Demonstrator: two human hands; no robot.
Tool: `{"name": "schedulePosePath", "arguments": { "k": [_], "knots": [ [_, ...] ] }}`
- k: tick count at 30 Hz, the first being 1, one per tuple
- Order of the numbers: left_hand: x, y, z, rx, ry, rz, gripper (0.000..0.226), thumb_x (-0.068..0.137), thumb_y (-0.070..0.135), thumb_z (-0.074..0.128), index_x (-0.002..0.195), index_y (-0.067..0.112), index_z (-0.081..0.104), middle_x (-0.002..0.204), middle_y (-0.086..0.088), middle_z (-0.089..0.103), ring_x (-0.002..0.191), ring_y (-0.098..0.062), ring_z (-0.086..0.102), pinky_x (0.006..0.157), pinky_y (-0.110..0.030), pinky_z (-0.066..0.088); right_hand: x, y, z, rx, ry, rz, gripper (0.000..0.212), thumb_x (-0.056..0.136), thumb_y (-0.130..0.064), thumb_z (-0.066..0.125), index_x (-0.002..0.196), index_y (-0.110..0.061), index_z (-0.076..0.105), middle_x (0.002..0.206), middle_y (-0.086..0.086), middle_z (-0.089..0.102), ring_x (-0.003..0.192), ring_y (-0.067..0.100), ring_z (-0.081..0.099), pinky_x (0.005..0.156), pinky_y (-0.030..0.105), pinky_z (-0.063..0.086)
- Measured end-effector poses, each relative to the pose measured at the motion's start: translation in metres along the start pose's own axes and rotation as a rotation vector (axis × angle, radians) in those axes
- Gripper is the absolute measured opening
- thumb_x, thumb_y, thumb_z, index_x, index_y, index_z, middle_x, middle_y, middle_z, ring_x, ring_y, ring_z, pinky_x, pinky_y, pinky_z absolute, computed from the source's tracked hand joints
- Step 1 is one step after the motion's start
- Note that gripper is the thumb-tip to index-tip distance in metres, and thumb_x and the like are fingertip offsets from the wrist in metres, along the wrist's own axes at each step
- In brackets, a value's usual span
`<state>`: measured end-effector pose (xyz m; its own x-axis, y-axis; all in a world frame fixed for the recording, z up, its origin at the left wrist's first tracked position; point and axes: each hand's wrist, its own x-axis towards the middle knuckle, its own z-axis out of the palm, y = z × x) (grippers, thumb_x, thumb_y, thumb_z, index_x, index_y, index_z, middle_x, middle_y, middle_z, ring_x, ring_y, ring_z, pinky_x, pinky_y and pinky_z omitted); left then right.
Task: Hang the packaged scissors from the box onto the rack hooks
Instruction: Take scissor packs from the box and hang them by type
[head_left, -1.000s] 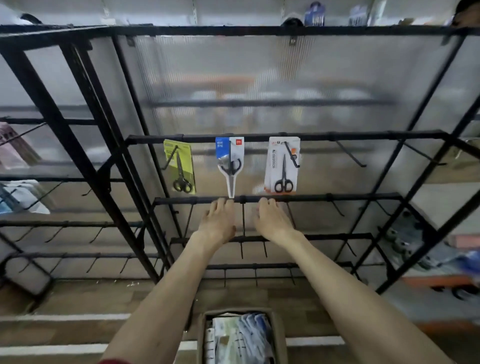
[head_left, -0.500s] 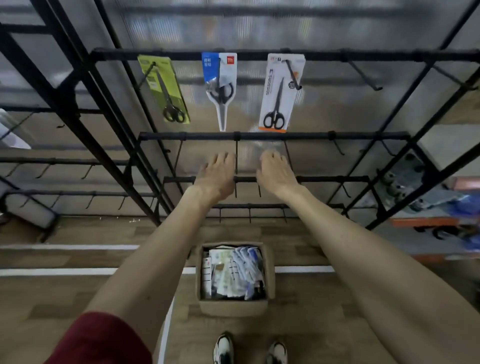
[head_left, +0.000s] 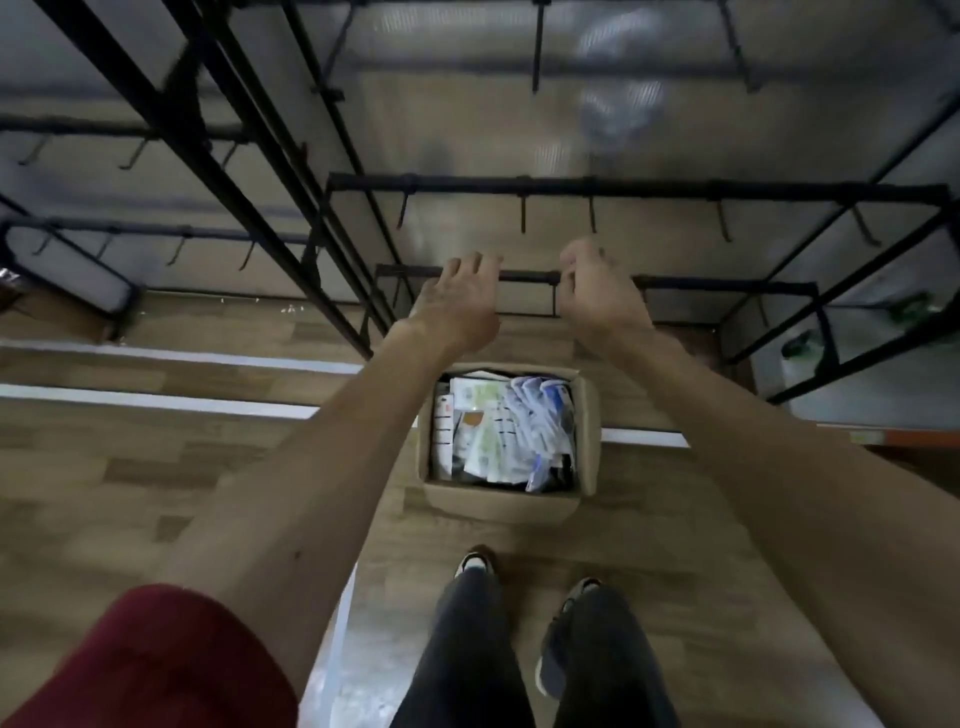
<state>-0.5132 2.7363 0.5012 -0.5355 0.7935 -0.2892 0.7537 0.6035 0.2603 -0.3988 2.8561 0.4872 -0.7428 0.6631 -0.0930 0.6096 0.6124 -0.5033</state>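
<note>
1. Your left hand (head_left: 457, 304) is stretched forward, palm down, with the fingers straight and slightly spread. It holds nothing.
2. Your right hand (head_left: 597, 299) is level with it and just to its right. Its fingers are loosely bent downward and it grips nothing.
3. Both hands lie across a low bar of the rack (head_left: 623, 188) in this view. You cannot tell from the blur whether they touch it.
4. The rack is made of thin, matte black metal tubes, with horizontal bars set between slanted uprights. Short black hooks (head_left: 523, 215) hang from the bars in rows, and the ones in view are bare.
5. Behind the rack is a cloudy, ribbed plastic panel (head_left: 493, 130).
6. The box (head_left: 498, 506) sits on the floor below your hands and near your feet. It is plain brown cardboard, rectangular, with its flaps folded open.
7. The packaged scissors (head_left: 498, 426) are all inside the box, standing on edge and packed tightly. They are flat cards in white, pale green and blue, with glossy clear fronts.
8. The floor (head_left: 156, 467) is wood-grain planks, crossed by a white stripe (head_left: 156, 400) that runs left to right.
9. At the near edge you can see a red fabric sleeve (head_left: 145, 660), dark trousers (head_left: 467, 649) and dark shoes with pale toes (head_left: 472, 561).
</note>
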Motion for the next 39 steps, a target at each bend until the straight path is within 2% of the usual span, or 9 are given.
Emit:
{"name": "schedulePosePath", "arguments": {
  "k": [7,11,14,19,25,31,33,36,39],
  "knots": [
    [0.049,-0.065,0.212,-0.016,-0.086,-0.077,0.055,0.091,0.017,0.063,0.138,0.008,0.037,0.142,-0.012,0.038,0.137,-0.033,0.035,0.106,-0.052,0.040,0.003,0.118,0.200,0.023,-0.140,0.071,0.031,0.091,-0.018,0.043,0.122,-0.014,0.048,0.114,0.014,0.060,0.106,0.033,0.054,0.087,0.046,0.048],
    [0.084,-0.098,0.327,0.028,-0.158,-0.119,0.063,0.094,0.024,0.066,0.146,0.011,0.032,0.147,-0.011,0.033,0.141,-0.032,0.031,0.112,-0.052,0.032,0.012,0.186,0.308,-0.004,-0.176,0.117,0.029,0.085,-0.029,0.039,0.110,-0.018,0.047,0.106,0.010,0.065,0.103,0.034,0.058,0.091,0.045,0.047],
    [0.116,-0.118,0.398,0.015,-0.167,-0.131,0.067,0.094,0.027,0.066,0.149,0.011,0.030,0.150,-0.012,0.029,0.141,-0.033,0.030,0.112,-0.053,0.036,0.026,0.229,0.372,0.028,-0.188,0.108,0.031,0.095,-0.022,0.049,0.122,-0.007,0.050,0.122,0.018,0.061,0.116,0.038,0.054,0.093,0.043,0.045],
    [0.163,-0.130,0.486,-0.059,-0.158,-0.205,0.069,0.097,0.034,0.064,0.149,0.009,0.026,0.148,-0.019,0.032,0.140,-0.040,0.034,0.108,-0.054,0.037,0.058,0.277,0.452,-0.073,-0.192,0.178,0.051,0.095,-0.032,0.055,0.137,-0.005,0.042,0.140,0.019,0.048,0.129,0.038,0.044,0.101,0.044,0.039],
    [0.184,-0.126,0.541,-0.183,-0.232,-0.378,0.095,0.096,0.060,0.054,0.156,0.006,0.003,0.157,-0.016,0.012,0.142,-0.040,0.031,0.111,-0.046,0.036,0.057,0.309,0.504,-0.055,-0.202,0.211,0.055,0.097,-0.041,0.050,0.142,-0.011,0.037,0.150,0.011,0.032,0.142,0.032,0.021,0.107,0.051,0.035],
    [0.183,-0.120,0.542,-0.340,-0.141,-0.577,0.115,0.076,0.058,0.081,0.148,0.003,0.009,0.147,-0.020,0.017,0.135,-0.044,0.037,0.095,-0.044,0.045,0.054,0.304,0.502,-0.097,-0.228,0.261,0.064,0.097,-0.055,0.041,0.143,-0.010,0.037,0.149,0.010,0.039,0.138,0.035,0.026,0.106,0.050,0.034],
    [0.190,-0.123,0.545,-0.374,-0.124,-0.677,0.118,0.075,0.057,0.082,0.147,-0.001,0.010,0.144,-0.023,0.023,0.133,-0.040,0.040,0.098,-0.042,0.047,0.056,0.302,0.507,-0.149,-0.241,0.244,0.069,0.097,-0.061,0.038,0.143,-0.009,0.038,0.146,0.011,0.044,0.136,0.036,0.028,0.106,0.048,0.032],
    [0.196,-0.121,0.552,-0.286,-0.113,-0.647,0.095,0.082,0.061,0.073,0.140,0.000,0.031,0.137,-0.018,0.040,0.126,-0.033,0.043,0.086,-0.037,0.042,0.061,0.293,0.512,-0.157,-0.268,0.285,0.068,0.098,-0.062,0.037,0.140,-0.009,0.036,0.142,0.016,0.047,0.135,0.036,0.027,0.103,0.046,0.033],
    [0.193,-0.132,0.544,-0.403,-0.217,-0.477,0.063,0.079,0.046,0.077,0.126,0.009,0.059,0.125,-0.010,0.062,0.114,-0.026,0.058,0.088,-0.036,0.052,0.060,0.288,0.512,-0.109,-0.327,0.400,0.082,0.093,-0.066,0.044,0.146,-0.007,0.024,0.149,0.021,0.037,0.138,0.041,0.029,0.105,0.049,0.034]
  ]
}}
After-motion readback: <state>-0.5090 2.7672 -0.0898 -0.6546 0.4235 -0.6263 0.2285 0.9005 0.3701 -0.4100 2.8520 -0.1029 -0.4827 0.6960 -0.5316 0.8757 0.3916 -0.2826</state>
